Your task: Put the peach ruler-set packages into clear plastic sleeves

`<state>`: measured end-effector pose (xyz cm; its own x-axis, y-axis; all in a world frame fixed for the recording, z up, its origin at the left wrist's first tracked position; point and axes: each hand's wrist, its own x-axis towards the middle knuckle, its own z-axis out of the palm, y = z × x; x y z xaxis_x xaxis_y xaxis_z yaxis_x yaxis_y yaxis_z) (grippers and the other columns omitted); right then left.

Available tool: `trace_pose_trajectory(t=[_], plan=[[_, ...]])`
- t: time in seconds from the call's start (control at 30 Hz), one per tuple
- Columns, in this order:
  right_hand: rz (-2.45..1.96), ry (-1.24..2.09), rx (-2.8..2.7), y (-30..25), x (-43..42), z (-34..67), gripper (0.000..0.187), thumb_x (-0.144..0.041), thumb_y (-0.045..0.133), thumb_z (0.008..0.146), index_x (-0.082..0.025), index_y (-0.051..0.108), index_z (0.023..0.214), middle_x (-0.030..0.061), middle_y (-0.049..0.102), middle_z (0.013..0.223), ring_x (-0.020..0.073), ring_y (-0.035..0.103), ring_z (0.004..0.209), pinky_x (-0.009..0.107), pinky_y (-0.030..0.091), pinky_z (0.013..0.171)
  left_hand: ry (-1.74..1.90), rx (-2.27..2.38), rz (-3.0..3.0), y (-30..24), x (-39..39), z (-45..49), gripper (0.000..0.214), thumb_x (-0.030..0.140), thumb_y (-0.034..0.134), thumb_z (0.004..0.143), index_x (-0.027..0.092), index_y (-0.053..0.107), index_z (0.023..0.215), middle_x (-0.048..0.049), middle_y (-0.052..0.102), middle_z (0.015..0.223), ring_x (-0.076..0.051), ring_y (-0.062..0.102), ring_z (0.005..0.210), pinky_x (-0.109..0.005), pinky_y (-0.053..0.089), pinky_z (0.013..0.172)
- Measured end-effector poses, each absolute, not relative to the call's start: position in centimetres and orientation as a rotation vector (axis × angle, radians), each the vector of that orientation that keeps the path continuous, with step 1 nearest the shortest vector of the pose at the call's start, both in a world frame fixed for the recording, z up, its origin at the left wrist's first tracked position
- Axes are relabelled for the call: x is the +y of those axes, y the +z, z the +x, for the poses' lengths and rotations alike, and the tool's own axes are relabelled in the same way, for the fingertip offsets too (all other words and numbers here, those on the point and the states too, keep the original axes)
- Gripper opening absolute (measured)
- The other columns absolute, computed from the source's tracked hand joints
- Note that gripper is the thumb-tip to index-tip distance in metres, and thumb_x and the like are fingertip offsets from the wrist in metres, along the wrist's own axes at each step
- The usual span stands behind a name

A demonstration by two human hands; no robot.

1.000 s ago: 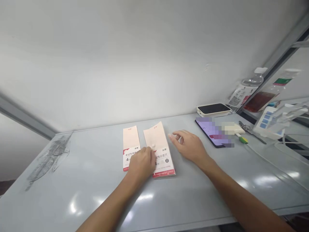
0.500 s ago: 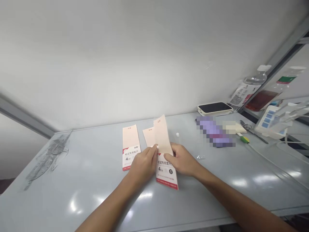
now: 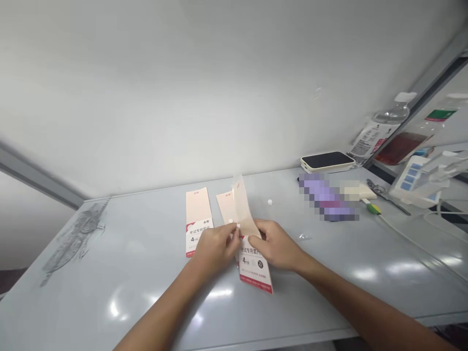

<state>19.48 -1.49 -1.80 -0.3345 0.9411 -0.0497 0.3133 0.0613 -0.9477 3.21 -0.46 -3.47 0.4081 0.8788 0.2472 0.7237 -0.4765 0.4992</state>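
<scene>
Our right hand [image 3: 276, 244] grips the right edge of a pale pink packet [image 3: 255, 270], which stands between both hands, its upper part bent. The fingers of our left hand [image 3: 215, 248] curl close together at its left edge, by a small white piece [image 3: 238, 225]; we cannot tell whether they pinch it. Beyond the left hand, two similar packets [image 3: 197, 207] lie on the worktop [image 3: 146, 273].

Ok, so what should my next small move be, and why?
Perhaps pinch the small white bit and ease it off the held packet: your left hand has fingertips close beside it, at the packet's edge, and your right hand grips the packet.
</scene>
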Motion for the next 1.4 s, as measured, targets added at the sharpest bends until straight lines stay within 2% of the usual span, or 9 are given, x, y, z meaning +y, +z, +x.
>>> trace_pose_trajectory(t=[0.37, 0.47, 0.57, 0.77, 0.93, 1.03, 1.2, 1.3, 1.4], plan=[[-1.231, 1.343, -1.533, -2.4, -1.7, 18.4, 0.017, -0.024, 0.043, 0.078, -0.017, 0.055, 0.070, 0.0000, 0.054, 0.064, 0.0133, 0.051, 0.059, 0.024, 0.037, 0.050, 0.851, 1.576, 1.912, -3.1, -0.3, 3.7, 0.017, 0.027, 0.047, 0.076, 0.018, 0.060, 0.072, 0.0006, 0.063, 0.060, -0.011, 0.056, 0.053, -0.022, 0.042, 0.051], [-1.181, 1.464, -1.396, -2.2, -1.4, 18.4, 0.021, -0.031, 0.045, 0.079, -0.016, 0.055, 0.070, 0.0006, 0.056, 0.063, 0.0143, 0.054, 0.059, 0.024, 0.039, 0.051, 0.891, 1.602, 1.802, -2.6, 0.0, 3.5, 0.023, 0.036, 0.047, 0.078, 0.019, 0.057, 0.091, 0.0004, 0.064, 0.070, -0.010, 0.055, 0.050, -0.022, 0.042, 0.048], [-1.105, 1.551, -1.313, -2.0, -1.2, 18.6, 0.029, -0.041, 0.046, 0.080, -0.015, 0.055, 0.071, 0.0021, 0.059, 0.065, 0.0154, 0.057, 0.060, 0.025, 0.041, 0.053, 1.018, 1.615, 1.703, -2.3, 0.2, 3.2, 0.035, 0.036, 0.045, 0.080, 0.022, 0.043, 0.112, -0.0022, 0.063, 0.089, -0.008, 0.054, 0.049, -0.022, 0.041, 0.045], [-1.097, 1.501, -1.315, -2.2, -0.4, 19.4, 0.036, -0.049, 0.051, 0.076, -0.014, 0.058, 0.075, 0.0041, 0.063, 0.069, 0.0164, 0.059, 0.062, 0.027, 0.043, 0.055, 0.969, 1.258, 1.534, -1.8, 0.5, 2.9, 0.027, 0.039, 0.035, 0.085, 0.018, 0.052, 0.088, -0.0046, 0.062, 0.089, -0.013, 0.059, 0.072, -0.024, 0.048, 0.058], [-1.108, 1.465, -1.285, -2.6, 0.5, 19.7, 0.037, -0.051, 0.049, 0.077, -0.015, 0.055, 0.080, 0.0032, 0.062, 0.071, 0.0162, 0.059, 0.063, 0.027, 0.044, 0.055, 1.045, 1.205, 1.567, -1.7, 0.8, 2.8, 0.028, 0.040, 0.040, 0.084, 0.018, 0.053, 0.074, -0.0069, 0.054, 0.113, -0.019, 0.055, 0.098, -0.027, 0.048, 0.073], [-1.140, 1.354, -1.344, -2.5, 1.1, 20.3, 0.040, -0.053, 0.043, 0.080, -0.015, 0.054, 0.072, 0.0019, 0.059, 0.064, 0.0138, 0.056, 0.058, 0.025, 0.043, 0.053, 1.110, 1.274, 1.546, -1.7, 1.3, 2.2, 0.028, 0.042, 0.041, 0.083, 0.018, 0.050, 0.072, -0.0069, 0.057, 0.106, -0.018, 0.056, 0.093, -0.028, 0.047, 0.073], [-1.452, 1.028, -1.478, -2.1, 2.8, 23.9, 0.041, -0.051, 0.039, 0.082, -0.015, 0.056, 0.074, 0.0023, 0.059, 0.064, 0.0130, 0.055, 0.056, 0.026, 0.043, 0.058, 0.880, 1.639, 1.532, -1.5, 3.2, -1.1, 0.030, 0.046, 0.036, 0.081, 0.019, 0.046, 0.071, -0.0005, 0.057, 0.065, -0.015, 0.055, 0.058, -0.025, 0.042, 0.052], [-1.922, 0.736, -1.675, -2.6, 3.9, 26.2, 0.032, -0.043, 0.039, 0.083, -0.017, 0.056, 0.088, 0.0061, 0.062, 0.075, 0.0189, 0.059, 0.066, 0.029, 0.041, 0.057, 0.369, 2.107, 1.727, -1.5, 4.1, -3.4, 0.026, 0.039, 0.034, 0.081, 0.020, 0.047, 0.069, -0.0037, 0.060, 0.070, -0.018, 0.055, 0.060, -0.027, 0.038, 0.051], [-2.241, 0.413, -1.748, -3.4, 4.5, 27.1, 0.033, -0.037, 0.043, 0.081, -0.011, 0.051, 0.099, 0.0152, 0.062, 0.086, 0.0288, 0.059, 0.081, 0.035, 0.040, 0.062, 0.197, 2.262, 1.769, -1.5, 4.3, -4.1, 0.020, 0.032, 0.035, 0.079, 0.019, 0.048, 0.072, -0.0095, 0.060, 0.079, -0.024, 0.056, 0.066, -0.031, 0.036, 0.053]])
